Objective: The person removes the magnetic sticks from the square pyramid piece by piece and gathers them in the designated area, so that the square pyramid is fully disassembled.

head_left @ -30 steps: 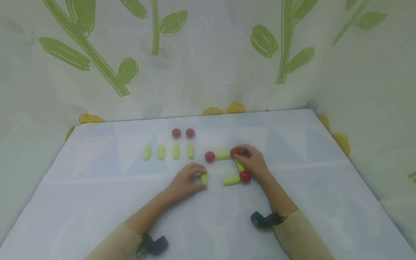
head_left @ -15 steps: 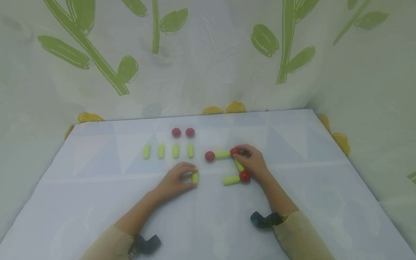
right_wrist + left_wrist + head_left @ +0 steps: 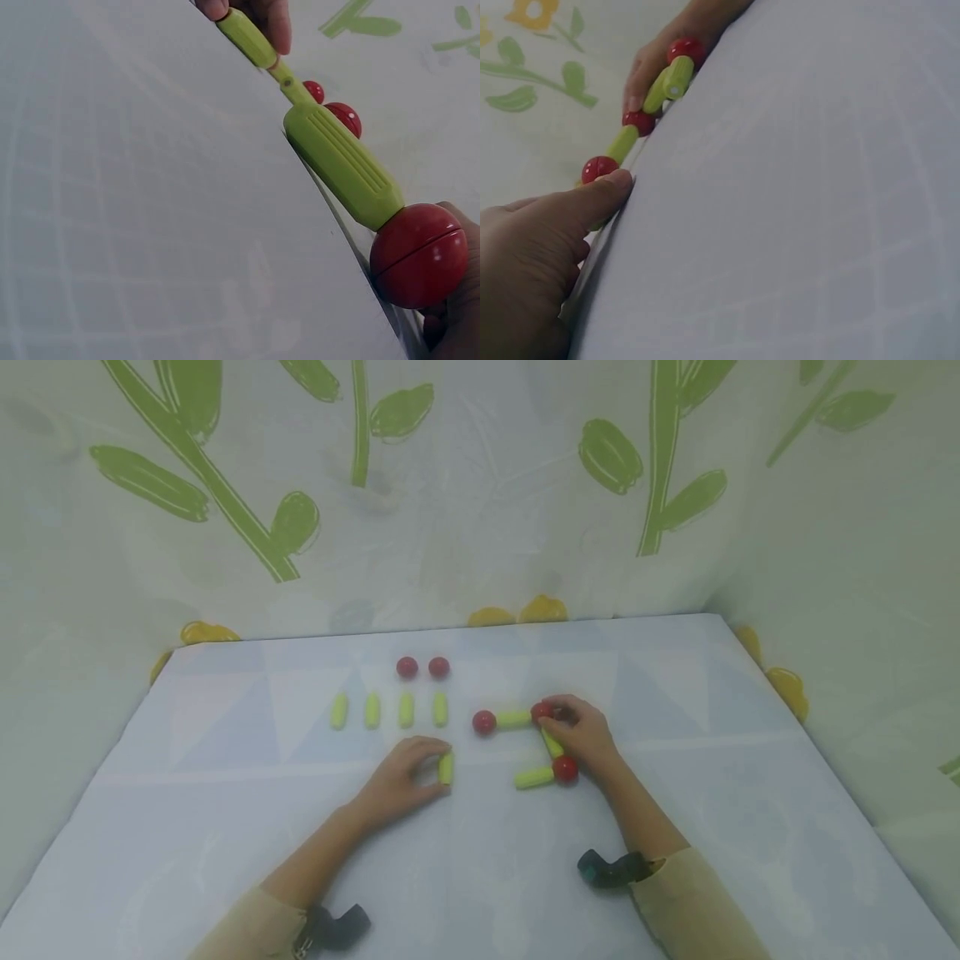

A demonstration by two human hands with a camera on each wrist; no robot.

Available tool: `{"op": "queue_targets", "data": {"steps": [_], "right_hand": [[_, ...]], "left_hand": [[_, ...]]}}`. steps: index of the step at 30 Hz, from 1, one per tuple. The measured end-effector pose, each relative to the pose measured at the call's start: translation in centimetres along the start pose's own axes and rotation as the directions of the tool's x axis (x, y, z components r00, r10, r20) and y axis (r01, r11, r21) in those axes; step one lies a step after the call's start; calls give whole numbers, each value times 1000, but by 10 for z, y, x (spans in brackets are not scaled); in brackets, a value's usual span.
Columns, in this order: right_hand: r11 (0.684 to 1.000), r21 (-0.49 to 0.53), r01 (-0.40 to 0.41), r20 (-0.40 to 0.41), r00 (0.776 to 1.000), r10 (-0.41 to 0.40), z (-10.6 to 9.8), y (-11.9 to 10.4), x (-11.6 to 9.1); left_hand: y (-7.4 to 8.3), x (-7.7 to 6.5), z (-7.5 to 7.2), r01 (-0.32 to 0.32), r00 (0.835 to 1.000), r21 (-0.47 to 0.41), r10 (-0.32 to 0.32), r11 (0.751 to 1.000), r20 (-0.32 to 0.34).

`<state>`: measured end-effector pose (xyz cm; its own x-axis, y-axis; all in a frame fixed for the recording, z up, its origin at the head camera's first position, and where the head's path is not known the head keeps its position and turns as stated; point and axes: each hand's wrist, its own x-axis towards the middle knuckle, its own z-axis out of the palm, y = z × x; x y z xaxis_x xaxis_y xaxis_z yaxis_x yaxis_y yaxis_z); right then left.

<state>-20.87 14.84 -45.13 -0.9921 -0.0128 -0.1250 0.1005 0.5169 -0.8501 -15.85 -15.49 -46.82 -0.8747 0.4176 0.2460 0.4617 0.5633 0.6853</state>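
In the head view my left hand (image 3: 397, 783) pinches a short yellow-green rod (image 3: 446, 768) end to end between thumb and fingers. My right hand (image 3: 585, 731) grips a red ball (image 3: 542, 713) at a corner of a joined zigzag. From that ball one rod (image 3: 513, 719) runs left to another red ball (image 3: 484, 722). A second rod (image 3: 552, 742), partly behind the fingers, leads to a nearer red ball (image 3: 565, 768), from which a rod (image 3: 534, 777) points left. The right wrist view shows the nearer ball (image 3: 420, 255) large, and the pinched rod (image 3: 247, 37) beyond.
Several loose yellow-green rods, among them a rod (image 3: 407, 709), stand in a row left of the zigzag. Behind them lie two loose red balls, one ball (image 3: 407, 667) beside another ball (image 3: 438, 667). A patterned cloth wall (image 3: 480, 527) rises behind the pale table (image 3: 480, 877).
My left hand has moved left with the pinched rod, away from the zigzag, then nearly stopped. My right hand stays on its red ball, and the zigzag has not moved.
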Motion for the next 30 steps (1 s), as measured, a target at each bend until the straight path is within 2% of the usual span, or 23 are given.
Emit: {"op": "queue_targets", "data": {"steps": [9,14,19,24,27,30], "right_hand": [[1000,-2,14,-4,1000,-14,-1,0,0],[1000,4,-2,0,1000,2,0,-1,0],[1000,3,0,-3,1000,0,-1,-1,0],[1000,4,3,-1,1000,-3,-1,-1,-1],[1000,-2,0,-1,1000,0,-1,-1,-1],[1000,-7,1,-2,1000,-1,-1,-1,-1]], "left_hand": [[0,-1,-1,7,1000,-8,-7,1000,23],[0,-2,-1,-2,1000,-13,2,1000,10],[1,-2,-1,-47,999,9,47,999,-13],[6,1,4,-126,992,-24,125,992,-32],[14,5,8,-161,987,-76,161,984,-7],[26,10,13,-170,984,-121,175,978,31]]}}
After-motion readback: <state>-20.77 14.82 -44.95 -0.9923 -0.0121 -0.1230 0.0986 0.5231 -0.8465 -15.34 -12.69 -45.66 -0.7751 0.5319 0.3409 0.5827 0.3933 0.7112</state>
